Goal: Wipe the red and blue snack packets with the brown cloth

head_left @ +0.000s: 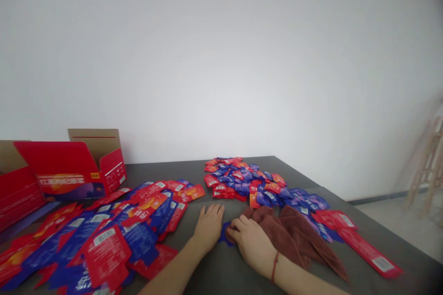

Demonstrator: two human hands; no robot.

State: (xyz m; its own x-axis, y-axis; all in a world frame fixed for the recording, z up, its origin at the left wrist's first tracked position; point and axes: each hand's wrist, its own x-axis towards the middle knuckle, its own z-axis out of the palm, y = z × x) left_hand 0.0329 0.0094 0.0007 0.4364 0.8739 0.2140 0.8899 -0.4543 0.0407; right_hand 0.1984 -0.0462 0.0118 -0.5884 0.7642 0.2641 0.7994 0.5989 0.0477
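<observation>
Grey-white wall (221, 55) fills the top of your view, and below it a dark grey tabletop (294, 173) stretches away from you. On that tabletop, a small blue sachet (224, 236) lies between your hands, partly hidden by your right hand.

Your left hand (208, 229) is open and palm down, with its fingers (212, 211) slightly spread and pointing away from you. It sits just beside the sachet and holds nothing that you can see. Your right hand (251, 243) is more curved, its fingers (239, 223) bent down at the sachet and the near edge of a crumpled brown towel (289, 235). You cannot tell whether they are gripping either one or only resting there. A red string bracelet (274, 267) circles your right wrist.

The towel spreads to the right of that hand, lying over some blue sachets. Past your hands sits a heap of mixed red and blue sachets (238, 179). To your left, a wide spread of red and blue packets (104, 244) with white barcode labels comes close to your left hand. A long red packet (372, 253) lies to the right of the towel.

At the far left stand two open red cartons (65, 170). At the far right, a wooden stepladder (429, 166) stands on a pale floor (391, 226).
</observation>
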